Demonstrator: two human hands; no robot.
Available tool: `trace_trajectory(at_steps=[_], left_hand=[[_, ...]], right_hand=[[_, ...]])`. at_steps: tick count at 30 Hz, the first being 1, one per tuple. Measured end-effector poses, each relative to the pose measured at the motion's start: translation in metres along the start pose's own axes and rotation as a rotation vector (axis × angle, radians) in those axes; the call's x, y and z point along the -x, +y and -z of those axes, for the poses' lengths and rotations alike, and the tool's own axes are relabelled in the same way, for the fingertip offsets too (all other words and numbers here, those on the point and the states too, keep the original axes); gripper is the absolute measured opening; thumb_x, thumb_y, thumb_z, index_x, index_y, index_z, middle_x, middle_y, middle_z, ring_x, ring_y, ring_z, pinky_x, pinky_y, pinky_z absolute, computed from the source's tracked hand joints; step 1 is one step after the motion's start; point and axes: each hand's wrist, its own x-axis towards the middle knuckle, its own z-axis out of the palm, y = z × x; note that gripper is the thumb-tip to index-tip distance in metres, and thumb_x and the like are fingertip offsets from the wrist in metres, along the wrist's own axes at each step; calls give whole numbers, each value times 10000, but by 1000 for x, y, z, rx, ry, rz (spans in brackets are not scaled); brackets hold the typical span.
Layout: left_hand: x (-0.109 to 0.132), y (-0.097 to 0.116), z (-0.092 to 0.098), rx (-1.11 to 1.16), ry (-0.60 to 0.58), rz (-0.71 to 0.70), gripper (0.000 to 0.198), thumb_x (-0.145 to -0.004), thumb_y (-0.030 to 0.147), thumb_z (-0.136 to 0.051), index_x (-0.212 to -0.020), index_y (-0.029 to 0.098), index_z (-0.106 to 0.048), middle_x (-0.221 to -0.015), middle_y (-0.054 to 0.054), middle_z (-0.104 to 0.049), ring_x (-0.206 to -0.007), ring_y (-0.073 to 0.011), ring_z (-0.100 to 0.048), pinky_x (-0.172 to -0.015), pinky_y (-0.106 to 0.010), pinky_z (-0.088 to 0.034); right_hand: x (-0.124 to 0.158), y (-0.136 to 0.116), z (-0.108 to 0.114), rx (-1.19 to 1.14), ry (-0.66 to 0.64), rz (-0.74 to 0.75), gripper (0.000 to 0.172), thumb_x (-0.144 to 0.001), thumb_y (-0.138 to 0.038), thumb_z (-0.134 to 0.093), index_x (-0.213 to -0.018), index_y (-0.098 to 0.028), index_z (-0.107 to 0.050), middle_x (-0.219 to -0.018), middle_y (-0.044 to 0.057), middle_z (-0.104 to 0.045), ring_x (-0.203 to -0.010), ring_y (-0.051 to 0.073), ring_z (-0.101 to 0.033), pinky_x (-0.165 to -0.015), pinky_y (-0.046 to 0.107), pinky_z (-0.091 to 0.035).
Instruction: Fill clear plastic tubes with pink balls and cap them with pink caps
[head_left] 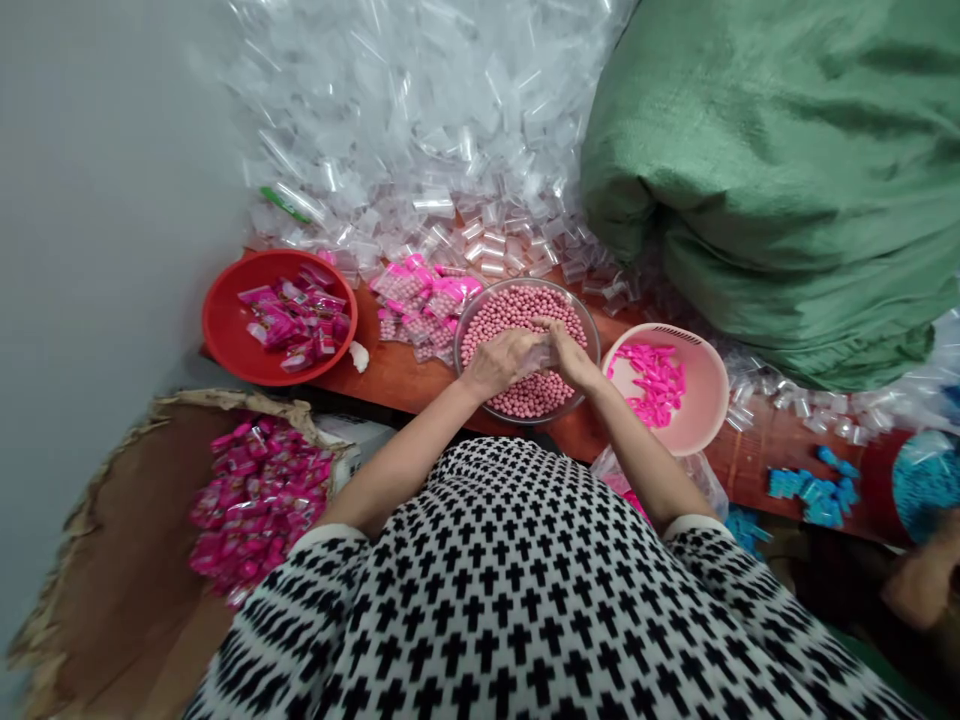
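My left hand (pixel 505 362) and my right hand (pixel 568 352) meet over a clear bowl (pixel 466 318) full of small pink balls (pixel 510 305). Both hands have their fingers curled together around a small clear plastic piece (pixel 541 353) held between them above the balls. A pale pink basket (pixel 701 412) with bright pink plastic pieces (pixel 654 380) sits just right of my right hand. Filled pink packets (pixel 424 300) lie left of the bowl.
A red bowl (pixel 225 335) with pink packets stands at the left on the red-brown table (pixel 409 378). A cardboard box (pixel 127 560) of pink packets sits below left. Clear plastic bags (pixel 420 130) pile behind. A green sack (pixel 780 170) fills the right. Blue pieces (pixel 817 490) lie at right.
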Motion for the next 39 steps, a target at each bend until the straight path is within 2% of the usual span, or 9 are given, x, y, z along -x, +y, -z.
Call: trace_trajectory(at_steps=[4, 10, 20, 24, 28, 31, 34, 36, 39], left_hand=[[11, 2, -2, 142, 148, 236, 426, -834, 334, -664, -1202, 194, -502, -1112, -81, -660, -1018, -193, -661, -911, -320, -527], [17, 5, -7, 597, 279, 536, 625, -787, 412, -711, -1300, 204, -422, -1053, -77, -671, -1024, -201, -662, -901, -349, -537], [15, 4, -11, 798, 372, 599, 688, -730, 457, -763, -1290, 233, -434, -1099, -80, -640, -1045, -213, -649, -944, -392, -521], [14, 6, -12, 844, 357, 600, 706, -714, 475, -773, -1294, 226, -456, -1104, -83, -638, -1076, -223, -631, -967, -398, -503], [12, 9, -14, 1102, 252, 605, 780, -670, 480, -808, -1326, 244, -458, -1010, -48, -649, -999, -215, -651, -915, -381, -519], [9, 12, -12, 1220, 125, 599, 949, -642, 516, -818, -1434, 255, -364, -1027, -55, -657, -1031, -233, -641, -964, -402, -486], [7, 14, -14, 1271, 36, 586, 1119, -601, 669, -761, -1506, 257, -248, -1293, -120, -569, -1225, -305, -543, -1053, -443, -416], [8, 14, -20, 1288, 39, 593, 1129, -613, 787, -644, -1522, 279, -206, -1427, -127, -463, -1320, -320, -460, -1085, -456, -385], [11, 11, -33, 1259, 72, 651, 1019, -706, 862, -414, -1524, 297, -192, -1329, -124, -551, -1187, -267, -581, -991, -454, -471]], right_hand=[[6, -7, 6, -140, -41, 14, 609, -852, -588, -503, -1364, -264, -440, -1072, 56, -668, -832, 173, -638, -649, 291, -528], [16, -12, 10, 216, 100, 272, 562, -839, -490, -609, -1330, -225, -543, -1355, 77, -576, -1207, 229, -552, -1029, 394, -453], [15, -12, -1, 564, 319, 463, 352, -894, -369, -558, -1204, -218, -630, -1121, 78, -703, -995, 202, -664, -942, 368, -514], [15, -9, -6, 477, 225, 446, 340, -817, -432, -672, -1086, -224, -668, -972, 64, -701, -834, 180, -654, -810, 343, -552], [12, 3, 3, 152, 69, 279, 567, -646, -589, -779, -1053, -221, -637, -864, 22, -643, -725, 157, -621, -690, 325, -564], [12, -1, 12, 165, 23, 251, 807, -522, -650, -817, -1177, -231, -603, -1134, 77, -613, -996, 225, -612, -883, 397, -536], [14, -12, 14, 302, -120, 285, 871, -552, -705, -767, -1269, -249, -577, -1442, 105, -434, -1340, 299, -403, -1128, 480, -325], [16, -17, 10, 322, -231, 281, 796, -645, -714, -700, -1276, -248, -568, -1462, 103, -423, -1393, 295, -344, -1172, 486, -233], [19, -14, -2, 309, -260, 256, 756, -710, -660, -684, -1299, -223, -501, -1402, 122, -479, -1302, 274, -458, -1110, 458, -343]])
